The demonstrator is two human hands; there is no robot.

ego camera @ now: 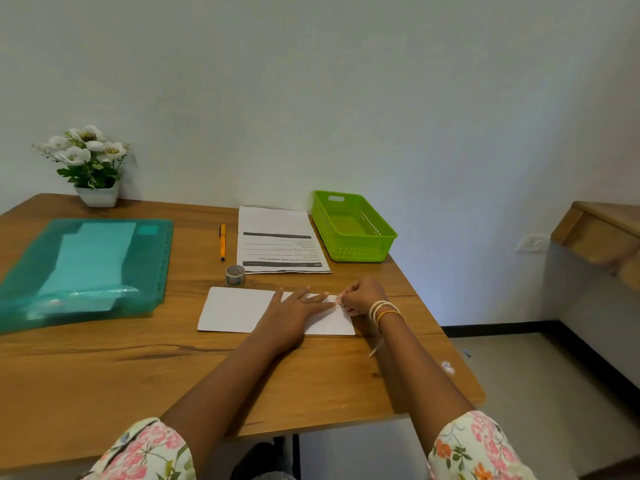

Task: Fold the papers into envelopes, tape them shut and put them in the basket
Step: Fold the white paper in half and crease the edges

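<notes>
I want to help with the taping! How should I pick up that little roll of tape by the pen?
Pinch the tape roll across its curved outer sides, coming straight down from above. It stands with its hole facing up, so its round wall is free all around. The orange pen and the printed papers lie close but apart from it, so fingers probably fit on either side.

Home office: wooden desk, potted flowers.

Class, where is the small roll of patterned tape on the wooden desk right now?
In the head view, the small roll of patterned tape stands mid-desk, just below the orange pen, left of the printed sheets and beyond the folded white paper.
</notes>
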